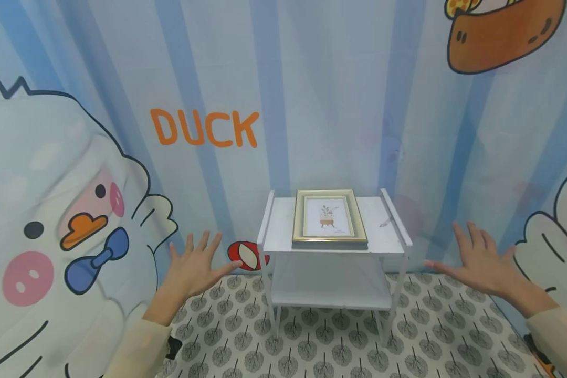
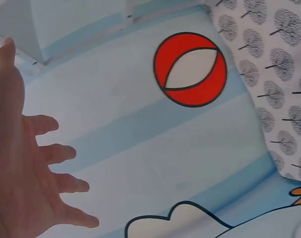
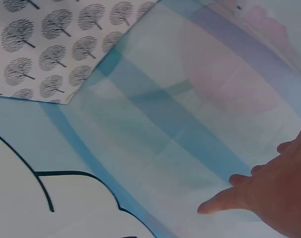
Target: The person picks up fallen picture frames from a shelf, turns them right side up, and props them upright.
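Observation:
In the head view my left hand (image 1: 193, 270) is held out to the left of a small white shelf stand, fingers spread and nothing in it. On the other side, my right hand (image 1: 484, 262) is likewise stretched out with its fingers apart and holds nothing. Between them, a picture frame (image 1: 298, 220) with a gold and cream border lies flat on the stand's top (image 1: 281, 223); its print shows a plant in a brown pot. The left wrist view shows the left hand (image 2: 26, 168) with spread fingers; the right wrist view catches the right hand (image 3: 274, 188) at its edge.
The stand has a lower shelf (image 1: 331, 289) and raised side rails (image 1: 397, 218) on top. Behind it hangs a blue-striped curtain (image 1: 331, 105) with cartoon prints and the word DUCK. A tree-patterned floor covering (image 1: 321, 346) lies below.

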A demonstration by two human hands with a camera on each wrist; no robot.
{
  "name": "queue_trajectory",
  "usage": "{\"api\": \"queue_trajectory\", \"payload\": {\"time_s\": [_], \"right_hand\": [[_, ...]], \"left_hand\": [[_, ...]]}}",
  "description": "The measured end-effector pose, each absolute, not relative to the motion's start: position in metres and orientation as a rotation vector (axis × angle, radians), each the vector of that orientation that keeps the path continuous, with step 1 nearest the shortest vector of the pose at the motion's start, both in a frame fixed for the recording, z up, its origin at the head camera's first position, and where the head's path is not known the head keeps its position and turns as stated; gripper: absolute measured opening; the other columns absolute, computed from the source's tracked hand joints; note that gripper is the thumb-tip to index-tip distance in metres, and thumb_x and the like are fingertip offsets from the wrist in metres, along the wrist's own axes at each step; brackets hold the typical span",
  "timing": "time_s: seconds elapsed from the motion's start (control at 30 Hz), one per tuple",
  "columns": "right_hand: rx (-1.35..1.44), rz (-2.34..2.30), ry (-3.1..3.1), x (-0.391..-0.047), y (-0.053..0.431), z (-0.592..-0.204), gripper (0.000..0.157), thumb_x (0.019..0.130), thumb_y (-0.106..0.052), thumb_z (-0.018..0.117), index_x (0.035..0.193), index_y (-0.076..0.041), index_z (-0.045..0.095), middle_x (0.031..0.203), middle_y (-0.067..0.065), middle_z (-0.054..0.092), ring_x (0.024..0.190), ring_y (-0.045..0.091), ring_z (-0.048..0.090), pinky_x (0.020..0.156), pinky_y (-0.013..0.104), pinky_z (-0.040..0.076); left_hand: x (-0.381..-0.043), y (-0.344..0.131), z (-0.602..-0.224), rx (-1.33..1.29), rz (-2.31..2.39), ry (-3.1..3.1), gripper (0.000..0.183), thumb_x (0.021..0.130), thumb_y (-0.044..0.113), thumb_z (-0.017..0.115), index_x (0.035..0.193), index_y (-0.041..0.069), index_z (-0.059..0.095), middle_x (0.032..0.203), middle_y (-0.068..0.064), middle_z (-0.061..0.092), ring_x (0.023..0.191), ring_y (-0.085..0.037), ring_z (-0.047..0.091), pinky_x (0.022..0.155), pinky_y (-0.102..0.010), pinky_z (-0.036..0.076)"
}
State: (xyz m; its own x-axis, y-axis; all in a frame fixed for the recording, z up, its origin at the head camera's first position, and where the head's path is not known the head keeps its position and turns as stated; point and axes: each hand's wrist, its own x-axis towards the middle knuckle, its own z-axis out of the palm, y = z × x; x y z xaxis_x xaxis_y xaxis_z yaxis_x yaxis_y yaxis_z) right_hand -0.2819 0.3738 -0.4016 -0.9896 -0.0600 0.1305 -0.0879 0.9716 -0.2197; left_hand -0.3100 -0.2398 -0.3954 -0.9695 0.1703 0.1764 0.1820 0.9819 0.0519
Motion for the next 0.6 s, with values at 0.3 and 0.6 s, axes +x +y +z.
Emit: {"api": "queue_trajectory", "payload": {"time_s": [0.3, 0.6], "right_hand": [[0.280, 0.455, -2.869, -0.271, 0.343, -0.360, 0.110, 0.099, -0.064, 0.061, 0.165, 0.009, 0.012, 0.163, 0.047, 0.015, 0.139, 0.070, 0.030, 0.105, 0.086, 0.032], [0.369, 0.494, -2.851, -0.259, 0.303, -0.324, 0.103, 0.100, -0.065, 0.059, 0.167, 0.001, 0.016, 0.169, 0.037, 0.014, 0.138, 0.064, 0.041, 0.101, 0.082, 0.042]], "left_hand": [[-0.292, -0.223, -0.355, -0.456, -0.438, -2.820, 0.089, 0.102, 0.070, 0.048, 0.166, 0.009, 0.033, 0.167, -0.023, 0.040, 0.153, -0.048, 0.039, 0.120, -0.070, 0.038], [-0.285, -0.201, -0.326, -0.639, -0.705, -2.731, 0.071, 0.106, 0.053, 0.056, 0.161, 0.010, 0.042, 0.153, -0.019, 0.058, 0.139, -0.040, 0.058, 0.111, -0.061, 0.050]]}}
